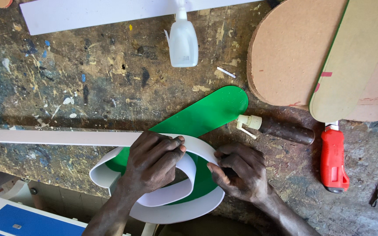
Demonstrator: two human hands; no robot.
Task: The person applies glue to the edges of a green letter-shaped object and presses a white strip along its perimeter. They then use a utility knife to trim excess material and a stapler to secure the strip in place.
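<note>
Step in hand: bending a white plastic strip (pixel 162 205) around the rounded end of a green oval panel (pixel 206 113), lower centre of the frame; judged to be mid-way through wrapping the curve.
Left hand (pixel 152 164): laid flat over the strip's inner loop, fingers pressed together, pushing it down against the green panel.
Right hand (pixel 241 172): curled, fingertips pinching the strip's upper edge just right of the left hand.
Next move, as a judgement: calls for steady pressure along the curve and an even edge line, since the strip looks springy.
Look of the strip: thin, matte white, looped twice, long tail running to the left edge.
Look of the panel: glossy green, rounded tip toward upper right.
Nearby: clear squeeze bottle (pixel 183 41) at top centre; dark bottle with pale nozzle (pixel 278 129) and red utility knife (pixel 333 159) at right; paint-spattered workbench (pixel 88 83).
</note>
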